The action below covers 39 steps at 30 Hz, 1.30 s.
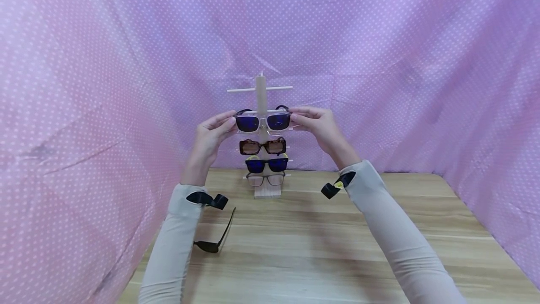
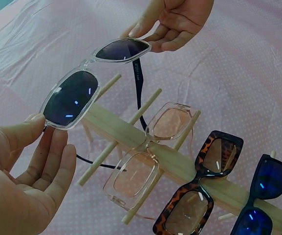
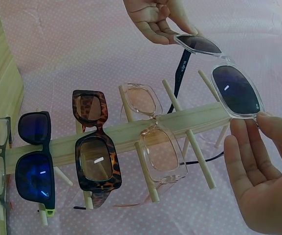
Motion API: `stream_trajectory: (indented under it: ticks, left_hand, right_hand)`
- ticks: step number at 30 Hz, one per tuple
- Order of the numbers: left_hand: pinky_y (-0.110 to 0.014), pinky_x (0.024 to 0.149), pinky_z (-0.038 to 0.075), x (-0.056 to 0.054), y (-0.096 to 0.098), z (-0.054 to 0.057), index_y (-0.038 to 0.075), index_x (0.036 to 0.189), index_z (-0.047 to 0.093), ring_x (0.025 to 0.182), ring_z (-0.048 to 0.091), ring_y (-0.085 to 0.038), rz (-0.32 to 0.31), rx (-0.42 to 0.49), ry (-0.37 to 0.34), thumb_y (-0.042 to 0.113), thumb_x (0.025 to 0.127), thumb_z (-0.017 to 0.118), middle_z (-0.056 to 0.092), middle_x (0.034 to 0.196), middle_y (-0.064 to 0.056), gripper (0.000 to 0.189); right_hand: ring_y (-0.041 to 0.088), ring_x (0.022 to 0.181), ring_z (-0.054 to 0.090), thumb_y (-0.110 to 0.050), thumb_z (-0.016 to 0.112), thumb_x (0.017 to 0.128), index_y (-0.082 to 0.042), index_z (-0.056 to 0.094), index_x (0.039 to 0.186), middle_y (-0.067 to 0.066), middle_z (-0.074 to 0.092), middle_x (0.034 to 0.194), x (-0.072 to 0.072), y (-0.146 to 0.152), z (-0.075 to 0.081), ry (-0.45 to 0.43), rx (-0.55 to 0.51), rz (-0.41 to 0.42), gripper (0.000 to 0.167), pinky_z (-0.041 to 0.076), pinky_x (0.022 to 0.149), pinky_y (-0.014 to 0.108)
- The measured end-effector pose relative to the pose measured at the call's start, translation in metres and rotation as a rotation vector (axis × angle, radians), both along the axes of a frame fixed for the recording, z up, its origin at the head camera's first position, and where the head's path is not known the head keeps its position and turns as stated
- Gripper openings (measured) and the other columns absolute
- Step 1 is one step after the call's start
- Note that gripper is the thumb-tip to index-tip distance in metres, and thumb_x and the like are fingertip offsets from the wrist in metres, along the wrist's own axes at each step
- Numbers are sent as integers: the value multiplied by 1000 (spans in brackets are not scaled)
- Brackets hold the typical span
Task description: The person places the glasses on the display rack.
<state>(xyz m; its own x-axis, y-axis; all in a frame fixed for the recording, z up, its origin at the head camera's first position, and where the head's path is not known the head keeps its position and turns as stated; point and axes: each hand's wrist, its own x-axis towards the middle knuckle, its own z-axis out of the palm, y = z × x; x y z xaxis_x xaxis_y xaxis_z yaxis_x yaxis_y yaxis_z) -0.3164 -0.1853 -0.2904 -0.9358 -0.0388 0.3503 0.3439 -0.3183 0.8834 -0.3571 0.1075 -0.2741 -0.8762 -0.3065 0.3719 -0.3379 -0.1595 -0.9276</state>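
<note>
Clear-framed sunglasses with dark lenses (image 1: 247,124) span the gap between both hands at the upper part of a wooden eyewear stand (image 1: 261,93). My left hand (image 1: 209,137) pinches one end of the frame between thumb and fingers. At the opposite hinge end, my right hand (image 1: 324,131) pinches it the same way. Their dark temples (image 2: 138,83) are unfolded and point toward the stand, over a bare peg pair in the wrist views. One row below sit clear glasses with peach lenses (image 3: 162,152), mostly hidden behind the sunglasses in the head view.
Lower on the stand hang tortoiseshell sunglasses (image 1: 249,148), blue-lensed black sunglasses (image 1: 255,166) and thin-framed glasses (image 1: 255,181). Another dark pair of sunglasses (image 1: 209,247) lies on the wooden table (image 1: 287,257), partly behind the left sleeve. Pink dotted cloth (image 1: 379,60) surrounds the table.
</note>
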Motion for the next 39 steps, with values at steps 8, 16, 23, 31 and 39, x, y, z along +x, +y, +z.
stream_trajectory:
  ticks: [8,16,23,31,39]
  left_hand:
    - [-23,84,62,-5,0,1,17,102,79,80,71,-9,26,25,-22,1,95,69,74,91,2,20]
    - [-22,83,63,-10,0,-1,17,103,77,80,71,-8,76,25,-33,3,95,69,72,90,4,18]
    - [-24,84,63,-13,1,-2,13,107,76,78,72,-8,90,59,-51,3,95,69,72,88,4,17]
    - [-23,85,62,-19,4,-2,4,120,70,79,72,-8,98,64,-79,4,95,70,71,88,4,25]
    - [-23,85,62,-26,4,-2,9,116,72,78,72,-8,112,76,-109,2,95,69,71,91,3,22]
  right_hand:
    - [13,82,75,-2,69,95,11,64,126,-3,79,93,-1,-6,3,-4,-30,-6,34,64,83,30]
    - [12,79,74,-2,69,95,14,61,127,-3,78,89,-5,-11,5,-25,-46,-39,37,64,81,29]
    - [11,78,74,-1,70,95,14,60,128,-3,78,87,-8,-15,4,-32,-59,-64,38,64,78,26]
    - [11,77,74,-4,70,95,12,59,131,-6,76,83,-10,-16,5,-44,-44,-112,41,64,80,27]
    - [12,77,73,-3,71,95,10,62,128,-4,76,85,-16,-18,5,-78,-69,-110,37,64,81,26]
